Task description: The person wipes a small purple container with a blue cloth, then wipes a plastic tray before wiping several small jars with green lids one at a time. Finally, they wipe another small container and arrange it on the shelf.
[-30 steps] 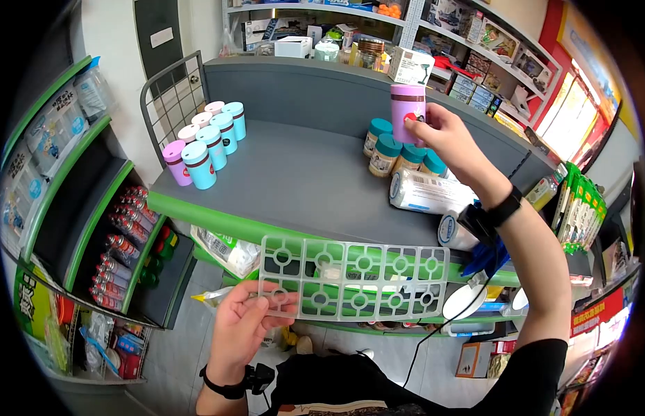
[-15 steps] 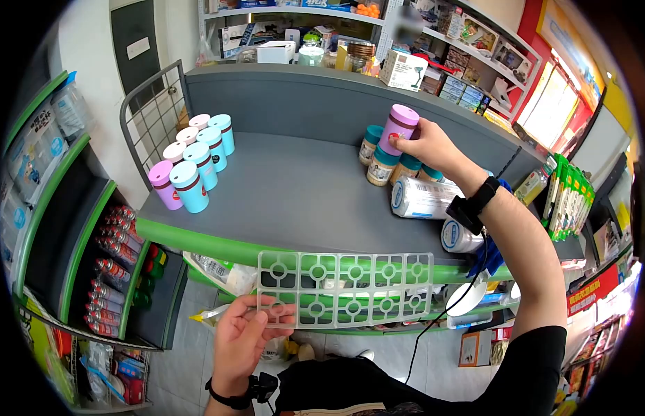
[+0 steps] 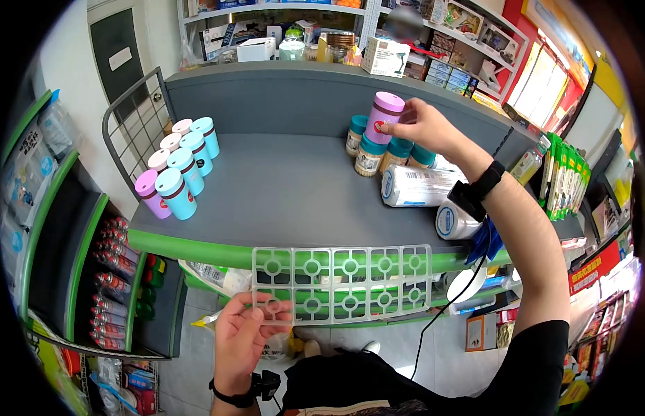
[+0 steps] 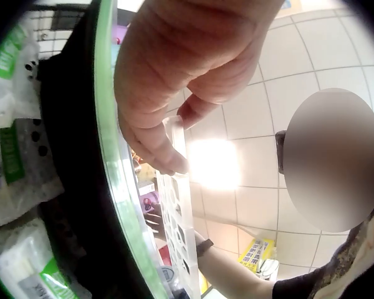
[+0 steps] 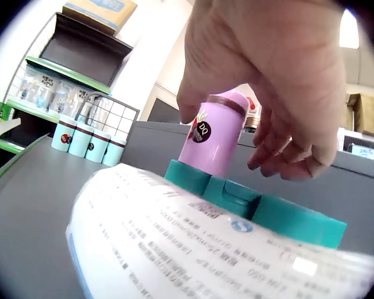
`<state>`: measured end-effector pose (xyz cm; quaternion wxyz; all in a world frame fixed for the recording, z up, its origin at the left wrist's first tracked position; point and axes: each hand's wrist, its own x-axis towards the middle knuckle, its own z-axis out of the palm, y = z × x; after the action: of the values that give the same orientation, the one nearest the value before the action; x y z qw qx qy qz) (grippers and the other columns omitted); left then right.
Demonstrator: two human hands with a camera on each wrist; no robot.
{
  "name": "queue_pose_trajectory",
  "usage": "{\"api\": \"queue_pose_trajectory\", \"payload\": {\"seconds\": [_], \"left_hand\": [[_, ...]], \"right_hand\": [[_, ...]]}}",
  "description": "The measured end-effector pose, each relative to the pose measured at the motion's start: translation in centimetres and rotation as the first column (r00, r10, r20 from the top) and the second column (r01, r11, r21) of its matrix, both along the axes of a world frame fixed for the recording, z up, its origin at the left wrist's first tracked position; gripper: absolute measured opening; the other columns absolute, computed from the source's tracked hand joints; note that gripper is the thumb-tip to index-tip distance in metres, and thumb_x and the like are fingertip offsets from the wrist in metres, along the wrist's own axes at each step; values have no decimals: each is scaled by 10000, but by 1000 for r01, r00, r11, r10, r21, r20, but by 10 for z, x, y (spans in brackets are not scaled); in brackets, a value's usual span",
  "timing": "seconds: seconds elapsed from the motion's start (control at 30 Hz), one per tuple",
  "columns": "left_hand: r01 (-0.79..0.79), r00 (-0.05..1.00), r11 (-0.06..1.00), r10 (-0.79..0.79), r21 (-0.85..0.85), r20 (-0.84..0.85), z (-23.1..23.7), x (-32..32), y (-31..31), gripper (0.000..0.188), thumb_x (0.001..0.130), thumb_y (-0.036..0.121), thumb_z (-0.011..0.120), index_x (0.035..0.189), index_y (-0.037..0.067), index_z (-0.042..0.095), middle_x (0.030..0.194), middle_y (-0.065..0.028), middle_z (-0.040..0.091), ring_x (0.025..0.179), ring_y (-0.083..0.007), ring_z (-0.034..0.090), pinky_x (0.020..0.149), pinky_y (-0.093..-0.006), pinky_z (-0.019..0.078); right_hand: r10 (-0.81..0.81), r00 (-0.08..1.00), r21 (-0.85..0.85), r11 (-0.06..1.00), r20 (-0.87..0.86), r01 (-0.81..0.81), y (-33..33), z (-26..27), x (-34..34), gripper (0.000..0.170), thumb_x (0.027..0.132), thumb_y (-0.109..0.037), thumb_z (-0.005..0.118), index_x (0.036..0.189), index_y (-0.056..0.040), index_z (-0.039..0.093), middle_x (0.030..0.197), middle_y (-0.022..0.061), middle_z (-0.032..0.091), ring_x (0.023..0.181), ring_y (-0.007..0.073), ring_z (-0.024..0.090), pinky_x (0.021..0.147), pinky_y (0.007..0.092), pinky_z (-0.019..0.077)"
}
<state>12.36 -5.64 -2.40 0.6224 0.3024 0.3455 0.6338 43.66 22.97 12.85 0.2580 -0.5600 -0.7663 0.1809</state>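
Observation:
A purple canister [image 3: 385, 119] with a brown band and a round DQ logo stands on the teal lids of several jars [image 3: 369, 155]. My right hand [image 3: 428, 127] is around its right side. The right wrist view shows the thumb close by the canister and the other fingers [image 5: 293, 165] spread away from it. Low at the counter's front edge, my left hand [image 3: 247, 331] pinches the left end of a translucent plastic grid [image 3: 334, 286] with rings in its cells. That grid [image 4: 182, 233] runs away from the fingertips in the left wrist view.
Several blue, purple and pale pink canisters [image 3: 175, 193] stand in rows at the counter's left, beside a wire rack [image 3: 121, 125]. White wrapped rolls [image 3: 419, 186] lie in front of the jars. A black cable [image 3: 423, 333] hangs off the front. Green packets [image 3: 568, 177] stand at the right.
The purple canister has come down from above the jars onto their lids. My right fingers have loosened from it. The left hand still holds the grid, and the head view has shifted.

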Motion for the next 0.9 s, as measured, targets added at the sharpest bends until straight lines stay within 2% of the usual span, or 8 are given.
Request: {"api": "queue_pose_trajectory", "payload": {"seconds": [0.13,0.17,0.27,0.37,0.5,0.6,0.73,0.9], "left_hand": [[33,999,999,-33,21,0,-4,-4,1,251,1005,63,475,1227,-49,514,1134,-285,662,979,-308,708,828,-399,609],[52,999,998,-52,29,1,-5,-5,1,248,1013,51,455,1232,-52,506,1147,-292,655,1002,-319,702,851,-411,603],[57,998,998,-57,21,-9,-5,-7,-3,249,1011,55,459,1233,-47,506,1148,-292,656,1005,-320,703,852,-410,603],[1,1000,1000,-1,-21,11,-6,-8,-7,254,980,84,519,1205,-33,534,1095,-272,678,930,-289,720,780,-379,620],[-8,1000,1000,9,-20,12,-6,-12,-13,248,989,71,497,1211,-38,525,1107,-279,672,955,-304,715,806,-393,614],[10,1000,1000,-10,-4,11,-11,-19,-19,247,1007,50,462,1230,-48,503,1145,-290,658,1008,-329,704,865,-413,602],[-19,999,1000,19,-15,26,-12,-22,-26,246,1005,42,462,1230,-52,500,1143,-290,656,1009,-335,702,874,-414,603],[-30,999,1000,31,-9,42,-16,-22,-27,248,1007,43,465,1232,-52,503,1139,-281,653,998,-327,700,873,-414,604]], "right_hand": [[87,996,122,989,-37,-82,2,4,-2,886,762,-448,840,1401,32,457,1244,220,617,1133,295,624,982,373,502],[133,989,120,985,-71,-124,3,5,-4,748,805,-306,834,1389,-20,466,1196,193,628,1113,248,613,977,363,484],[118,992,119,985,55,-124,4,16,-16,649,807,-238,813,1324,-5,497,1133,177,651,1051,230,635,923,358,506],[123,992,205,971,3,-121,18,15,-29,683,732,-335,830,1234,22,535,1099,218,674,1045,292,663,903,372,522],[57,968,231,966,243,-115,18,12,-69,760,683,-424,859,1211,18,538,1094,229,673,1040,343,659,920,380,520],[27,892,188,974,452,-124,35,-3,-89,721,711,-451,858,1184,6,564,1097,228,670,1007,364,666,882,413,528],[-16,727,168,976,686,-138,42,-5,-100,732,730,-544,813,1195,-20,602,1146,194,681,1158,362,604,970,436,508],[-18,675,152,979,738,-140,32,3,-98,746,782,-597,747,1233,-20,606,1199,181,664,1178,355,592,991,450,491]]}}
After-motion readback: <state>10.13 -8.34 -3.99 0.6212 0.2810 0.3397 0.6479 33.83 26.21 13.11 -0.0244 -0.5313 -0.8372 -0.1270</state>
